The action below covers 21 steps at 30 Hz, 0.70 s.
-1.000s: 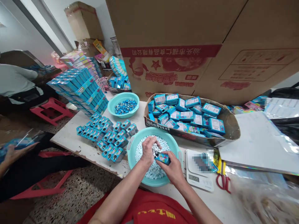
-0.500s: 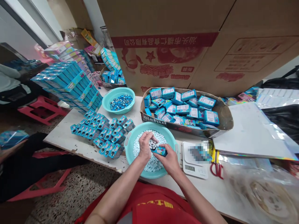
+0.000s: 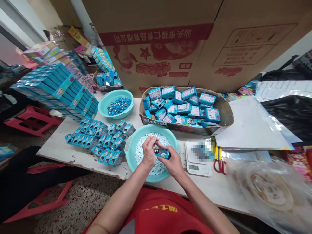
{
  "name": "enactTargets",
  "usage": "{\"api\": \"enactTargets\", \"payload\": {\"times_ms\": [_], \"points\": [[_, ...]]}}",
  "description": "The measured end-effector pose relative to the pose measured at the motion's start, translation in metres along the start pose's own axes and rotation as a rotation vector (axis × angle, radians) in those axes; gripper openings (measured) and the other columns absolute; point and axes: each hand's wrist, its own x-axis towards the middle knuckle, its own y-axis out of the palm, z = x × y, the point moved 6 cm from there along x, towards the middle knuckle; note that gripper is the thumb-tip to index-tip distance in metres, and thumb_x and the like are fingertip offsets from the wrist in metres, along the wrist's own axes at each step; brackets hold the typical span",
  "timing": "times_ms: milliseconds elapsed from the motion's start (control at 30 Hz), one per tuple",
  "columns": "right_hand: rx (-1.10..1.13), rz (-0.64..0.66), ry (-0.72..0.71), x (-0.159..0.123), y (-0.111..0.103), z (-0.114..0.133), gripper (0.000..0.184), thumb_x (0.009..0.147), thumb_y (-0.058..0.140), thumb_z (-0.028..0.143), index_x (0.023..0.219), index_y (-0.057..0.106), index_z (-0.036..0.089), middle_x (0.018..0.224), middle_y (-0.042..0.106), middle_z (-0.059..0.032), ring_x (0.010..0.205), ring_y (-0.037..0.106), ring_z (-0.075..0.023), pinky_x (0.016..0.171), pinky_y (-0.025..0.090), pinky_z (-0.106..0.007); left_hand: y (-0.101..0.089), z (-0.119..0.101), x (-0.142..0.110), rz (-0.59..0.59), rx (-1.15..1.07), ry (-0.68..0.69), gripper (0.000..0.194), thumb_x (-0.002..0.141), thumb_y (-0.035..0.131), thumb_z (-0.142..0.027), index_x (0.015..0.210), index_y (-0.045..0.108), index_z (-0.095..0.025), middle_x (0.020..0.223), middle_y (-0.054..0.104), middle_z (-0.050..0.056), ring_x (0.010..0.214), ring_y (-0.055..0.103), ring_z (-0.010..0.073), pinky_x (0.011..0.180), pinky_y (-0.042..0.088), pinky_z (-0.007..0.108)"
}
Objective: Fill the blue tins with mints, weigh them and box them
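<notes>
My left hand (image 3: pixel 148 152) is cupped around several small white candies (image 3: pixel 156 148), its fingers curled beside the open end of a small blue box (image 3: pixel 163 153). That box lies on its side in my right hand (image 3: pixel 174 163), gripped between thumb and fingers. Both hands hover over a turquoise basin (image 3: pixel 158 177) full of loose white candies (image 3: pixel 140 150). To the left, several blue boxes (image 3: pixel 103 139) stand in rows with round dark openings facing me.
A cut-down carton (image 3: pixel 225 118) of blue boxes sits behind the basin. A second turquoise bowl (image 3: pixel 103 112) holds shiny blue pieces. At right are a white scale (image 3: pixel 203 170), red-handled scissors (image 3: pixel 220 166) and a plastic bag (image 3: pixel 265 185). Stacked blue packs (image 3: pixel 55 87) rise at left.
The camera view has shifted a little, so the scene sits further left. My left fingers have closed in nearer the box's opening, and fewer candies show in that hand.
</notes>
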Motion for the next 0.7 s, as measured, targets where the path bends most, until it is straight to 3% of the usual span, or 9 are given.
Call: {"api": "enactTargets", "payload": {"times_ms": [100,333,467,533,600,700], "points": [[0.033,-0.003,0.027,0.002,-0.002,-0.006,0.031,0.065,0.07,0.028,0.094,0.062,0.02,0.094,0.065,-0.0037,0.092,0.06,-0.0235,0.084,0.045,-0.036,0.0,0.001,0.001,-0.024,0.001,0.0,0.022,0.071,0.061,-0.037,0.065,0.054,-0.017,0.051,0.055,-0.001,0.052,0.057,0.0139,0.059,0.046,0.026],[0.054,-0.025,0.065,0.007,-0.004,-0.018,0.033,0.062,0.072,0.03,0.093,0.062,0.02,0.092,0.066,-0.0036,0.089,0.061,-0.0236,0.082,0.046,-0.037,0.004,0.006,0.002,0.051,0.025,-0.001,0.021,0.072,0.059,-0.037,0.069,0.055,-0.016,0.057,0.059,0.001,0.061,0.062,0.0165,0.064,0.048,0.028],[0.149,-0.015,0.117,0.001,-0.017,-0.014,0.037,0.06,0.076,0.035,0.092,0.063,0.02,0.09,0.066,-0.0031,0.084,0.062,-0.0226,0.078,0.047,-0.035,-0.019,0.001,0.012,0.014,0.127,0.032,0.025,0.078,0.051,-0.042,0.074,0.054,-0.018,0.059,0.058,0.0,0.064,0.063,0.0177,0.071,0.05,0.034],[0.185,-0.055,0.11,-0.004,-0.032,-0.01,0.039,0.061,0.077,0.038,0.093,0.063,0.021,0.093,0.065,-0.0032,0.085,0.061,-0.0217,0.077,0.047,-0.034,-0.041,0.005,0.019,0.038,0.424,0.041,0.029,0.081,0.047,-0.045,0.077,0.056,-0.018,0.069,0.062,0.002,0.075,0.063,0.0203,0.078,0.049,0.038],[0.189,-0.113,0.069,-0.007,-0.047,-0.005,0.038,0.062,0.077,0.039,0.094,0.064,0.022,0.095,0.064,-0.0032,0.087,0.061,-0.0214,0.079,0.047,-0.034,-0.058,0.021,0.024,0.131,0.887,0.063,0.026,0.08,0.05,-0.043,0.08,0.061,-0.02,0.088,0.066,0.006,0.093,0.06,0.0247,0.088,0.044,0.043],[0.177,-0.168,0.009,-0.006,-0.055,-0.004,0.037,0.064,0.077,0.039,0.093,0.064,0.022,0.092,0.063,-0.0029,0.087,0.06,-0.0209,0.079,0.047,-0.034,-0.061,0.062,0.02,0.32,1.414,0.143,0.027,0.078,0.057,-0.037,0.1,0.064,-0.022,0.118,0.06,0.008,0.116,0.047,0.0287,0.099,0.034,0.046]]}}
